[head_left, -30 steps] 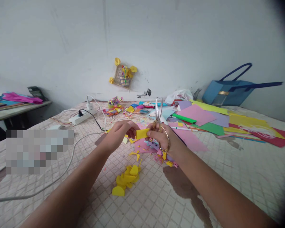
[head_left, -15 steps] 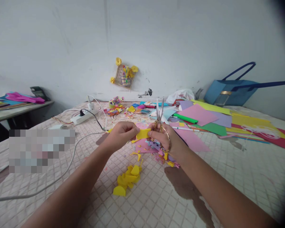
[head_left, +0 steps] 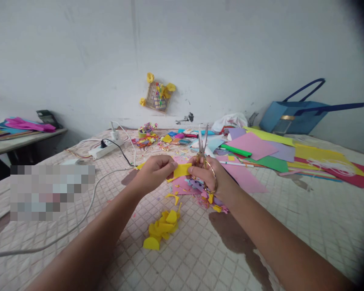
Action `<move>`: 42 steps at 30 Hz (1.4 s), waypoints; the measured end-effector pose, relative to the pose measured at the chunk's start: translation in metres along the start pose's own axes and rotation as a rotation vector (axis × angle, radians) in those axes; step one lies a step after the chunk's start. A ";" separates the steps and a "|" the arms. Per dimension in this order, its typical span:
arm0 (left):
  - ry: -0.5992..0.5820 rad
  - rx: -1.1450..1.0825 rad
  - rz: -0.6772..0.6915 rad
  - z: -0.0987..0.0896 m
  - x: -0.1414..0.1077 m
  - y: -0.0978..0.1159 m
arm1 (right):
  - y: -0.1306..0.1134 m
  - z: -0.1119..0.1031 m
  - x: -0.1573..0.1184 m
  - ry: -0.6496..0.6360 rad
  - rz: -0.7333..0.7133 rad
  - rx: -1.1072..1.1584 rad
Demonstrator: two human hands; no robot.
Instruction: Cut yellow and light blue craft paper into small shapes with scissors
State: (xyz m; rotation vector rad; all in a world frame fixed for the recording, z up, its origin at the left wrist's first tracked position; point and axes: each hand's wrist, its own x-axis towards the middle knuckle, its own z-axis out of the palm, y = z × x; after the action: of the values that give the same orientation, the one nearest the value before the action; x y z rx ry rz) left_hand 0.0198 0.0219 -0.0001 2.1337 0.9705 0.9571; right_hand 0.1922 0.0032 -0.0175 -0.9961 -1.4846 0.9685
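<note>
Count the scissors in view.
1: a pair of scissors in the right hand, blades up and parted, beside the yellow piece pinched between both hands. Others may be hidden under the papers.

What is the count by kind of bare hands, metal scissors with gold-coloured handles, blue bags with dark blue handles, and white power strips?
Bare hands: 2 (left hand, right hand)
Scissors: 1
Blue bag: 1
White power strip: 1
Total: 5
</note>
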 end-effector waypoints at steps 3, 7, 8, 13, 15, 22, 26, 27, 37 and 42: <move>-0.002 0.059 0.013 0.000 0.000 0.000 | 0.000 -0.001 -0.001 -0.006 0.010 0.030; -0.014 0.066 0.008 0.001 0.001 0.000 | 0.001 -0.002 -0.001 -0.007 0.029 0.076; -0.015 0.069 0.008 0.002 0.001 0.000 | 0.001 -0.002 -0.001 -0.007 0.031 0.079; 0.015 0.164 0.061 0.002 0.000 0.000 | 0.002 -0.002 -0.003 -0.028 0.023 0.079; 0.027 0.182 0.088 0.001 -0.001 0.000 | 0.004 -0.002 -0.003 -0.027 -0.002 0.113; 0.026 0.219 0.129 0.002 -0.001 -0.002 | 0.006 -0.006 -0.003 0.018 -0.086 -0.036; 0.036 0.193 0.151 0.003 -0.002 -0.001 | -0.001 -0.006 -0.007 0.021 -0.108 -0.119; 0.030 0.176 0.150 0.004 -0.002 0.001 | -0.002 -0.006 -0.008 0.012 -0.120 -0.132; -0.013 0.101 0.134 0.007 -0.003 0.002 | -0.005 -0.005 -0.011 -0.034 -0.151 -0.142; -0.031 0.154 0.106 0.004 -0.002 0.000 | -0.006 -0.003 -0.014 -0.046 -0.078 -0.210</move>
State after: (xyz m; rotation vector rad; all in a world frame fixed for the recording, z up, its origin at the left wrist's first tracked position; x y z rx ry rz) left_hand 0.0222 0.0191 -0.0029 2.3424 0.9508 0.9224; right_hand 0.1961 -0.0115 -0.0159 -1.0622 -1.6770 0.7964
